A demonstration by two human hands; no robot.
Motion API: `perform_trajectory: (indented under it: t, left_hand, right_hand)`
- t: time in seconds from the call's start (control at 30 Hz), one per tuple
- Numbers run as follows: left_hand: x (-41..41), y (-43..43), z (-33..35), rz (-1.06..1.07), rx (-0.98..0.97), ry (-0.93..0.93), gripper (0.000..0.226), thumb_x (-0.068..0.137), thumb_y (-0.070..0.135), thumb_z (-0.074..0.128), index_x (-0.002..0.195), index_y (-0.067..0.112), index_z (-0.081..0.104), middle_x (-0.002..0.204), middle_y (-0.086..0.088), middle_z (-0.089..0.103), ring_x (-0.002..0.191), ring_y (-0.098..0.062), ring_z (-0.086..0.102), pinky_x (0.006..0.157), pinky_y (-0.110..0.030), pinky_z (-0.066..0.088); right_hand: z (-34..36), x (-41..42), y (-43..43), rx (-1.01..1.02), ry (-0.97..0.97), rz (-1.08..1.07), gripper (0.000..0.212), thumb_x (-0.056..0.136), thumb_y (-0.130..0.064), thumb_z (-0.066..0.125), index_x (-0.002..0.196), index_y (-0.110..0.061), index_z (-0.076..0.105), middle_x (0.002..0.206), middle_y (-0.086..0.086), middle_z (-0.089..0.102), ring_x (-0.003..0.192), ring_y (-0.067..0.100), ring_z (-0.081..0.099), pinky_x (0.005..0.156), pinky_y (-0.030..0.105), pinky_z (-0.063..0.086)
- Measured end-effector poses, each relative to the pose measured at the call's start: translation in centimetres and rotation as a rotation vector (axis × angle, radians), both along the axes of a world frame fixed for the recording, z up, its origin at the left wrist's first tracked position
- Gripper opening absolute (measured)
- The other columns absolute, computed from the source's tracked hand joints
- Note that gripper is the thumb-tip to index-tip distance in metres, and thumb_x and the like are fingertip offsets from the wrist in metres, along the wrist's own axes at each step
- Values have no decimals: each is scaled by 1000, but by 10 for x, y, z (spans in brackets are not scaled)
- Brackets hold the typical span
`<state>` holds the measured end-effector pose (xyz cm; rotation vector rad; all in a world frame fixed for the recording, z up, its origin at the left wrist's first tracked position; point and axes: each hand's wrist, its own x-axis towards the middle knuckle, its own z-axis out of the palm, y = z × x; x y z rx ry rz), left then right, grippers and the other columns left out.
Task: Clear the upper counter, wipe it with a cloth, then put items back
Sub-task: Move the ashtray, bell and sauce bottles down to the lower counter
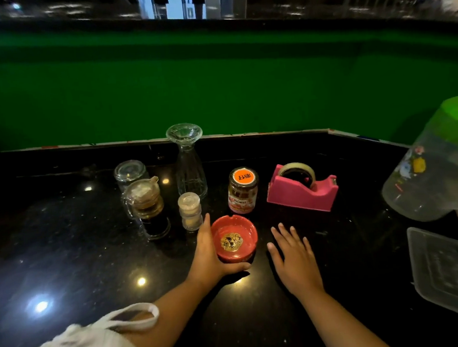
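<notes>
Black polished stone worktop [64, 254], glossy, ends at a green wall [215, 78] behind. Left hand [207, 257] curls round a round red ashtray [234, 241] mid-worktop; right hand [295, 258] lies flat, fingers spread, just beside it. Ribbed glass carafe [188, 162], jam jar [243, 190] and pink plastic tape dispenser [302, 192] stand between ashtray and far edge.

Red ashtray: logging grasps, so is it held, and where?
Left hand: grip round the left and near wall of the red ashtray; right hand holds nothing.
</notes>
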<state>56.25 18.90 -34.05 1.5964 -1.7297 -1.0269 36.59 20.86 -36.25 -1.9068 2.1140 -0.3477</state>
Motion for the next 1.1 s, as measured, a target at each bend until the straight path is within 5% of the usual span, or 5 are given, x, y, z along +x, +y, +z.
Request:
perform_trajectory:
  t: [0.27,0.5,0.7,0.87,1.1]
  left_hand:
    - [58,52,17,-42,136,105,100,77,34,73,151,22,6,156,3,20,141,-10,27,111,-21,26]
    - [159,73,66,-126,80,-11,61,86,32,63,140,23,37,127,10,53,119,-4,51,103,-25,44]
    - [266,75,126,-111,-49,-136,51,85,33,64,131,25,44,111,8,60,100,-4,61,88,-16,50]
    - [350,70,172,-52,-171,-189,46,82,33,68,124,22,52,105,4,64,97,-11,64,92,-28,52]
    - [422,44,237,63,-251,-165,49,84,30,66,129,15,50,113,0,64,98,-14,62,84,-20,48]
  right_hand:
    - [10,8,15,-252,-344,-104,38,100,-25,39,135,-14,50,144,4,46,141,15,30,110,24,20]
    - [36,112,30,-482,-536,115,63,91,-61,24,123,-17,56,128,-6,49,126,6,39,107,26,29]
    - [54,239,23,-529,-603,284,53,94,-60,25,117,-25,58,123,-11,54,123,-3,43,106,9,28]
    - [76,335,8,-567,-634,387,41,96,-50,32,115,-25,59,117,-7,57,118,-7,44,102,6,29]
    - [141,432,-38,-616,-684,482,41,92,-43,37,115,-19,61,114,-12,53,114,2,48,100,29,43]
